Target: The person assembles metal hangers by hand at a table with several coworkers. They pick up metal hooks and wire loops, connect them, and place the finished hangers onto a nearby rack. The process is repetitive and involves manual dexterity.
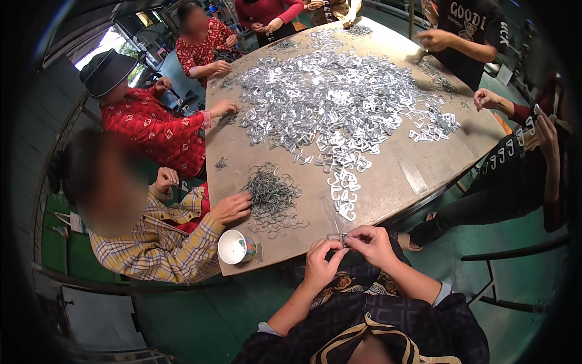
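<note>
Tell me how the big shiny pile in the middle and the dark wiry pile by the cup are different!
The shiny pile spreads wide; the dark pile is much smaller. The shiny pile's pieces look silvery and broader; the dark pile's look thin, curved and dark. Both are loose heaps on the brown table.

The dark patterned shirt (438, 332) has a gold-striped collar (402, 333) and pale blue-grey cuffs (443, 293).

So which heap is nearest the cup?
The dark heap beside the plaid-sleeved hand; the big pale heap and the smaller heaps lie farther away.
</note>
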{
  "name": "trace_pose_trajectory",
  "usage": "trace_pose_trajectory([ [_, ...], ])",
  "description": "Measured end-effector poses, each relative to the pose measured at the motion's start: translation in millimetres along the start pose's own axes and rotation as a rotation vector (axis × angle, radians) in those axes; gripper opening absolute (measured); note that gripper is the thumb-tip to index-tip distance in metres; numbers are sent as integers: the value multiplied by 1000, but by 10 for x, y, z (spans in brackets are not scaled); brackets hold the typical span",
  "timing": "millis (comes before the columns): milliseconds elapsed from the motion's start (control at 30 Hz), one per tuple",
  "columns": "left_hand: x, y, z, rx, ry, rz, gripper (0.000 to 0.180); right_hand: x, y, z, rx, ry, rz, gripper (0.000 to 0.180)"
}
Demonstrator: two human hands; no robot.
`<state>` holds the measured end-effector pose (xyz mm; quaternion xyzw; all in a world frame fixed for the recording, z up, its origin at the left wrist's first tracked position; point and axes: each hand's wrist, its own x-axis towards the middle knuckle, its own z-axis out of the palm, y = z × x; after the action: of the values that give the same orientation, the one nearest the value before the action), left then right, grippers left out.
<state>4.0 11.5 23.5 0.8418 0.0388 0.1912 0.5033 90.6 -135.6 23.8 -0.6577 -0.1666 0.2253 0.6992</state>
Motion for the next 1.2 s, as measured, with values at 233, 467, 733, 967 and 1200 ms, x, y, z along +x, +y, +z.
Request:
trace_pose_trajectory([
  [233,-33,-24,-48,62,-43,33,11,-90,30,26,-244,62,-300,9],
  [467,155,-268,-363,388,36,146,10,-174,57,23,-316,124,-316,6],
  [733,330,-794,-500,897,-15,228,12,-191,115,29,-306,104,-340,6],
  [967,483,-360,-496,376,-43,-167,7,-204,126,19,-345,113,-349,6],
  [1200,222,-30,-296,-461,-240,-158,6,-195,87,17,-358,118,-334,7],
])
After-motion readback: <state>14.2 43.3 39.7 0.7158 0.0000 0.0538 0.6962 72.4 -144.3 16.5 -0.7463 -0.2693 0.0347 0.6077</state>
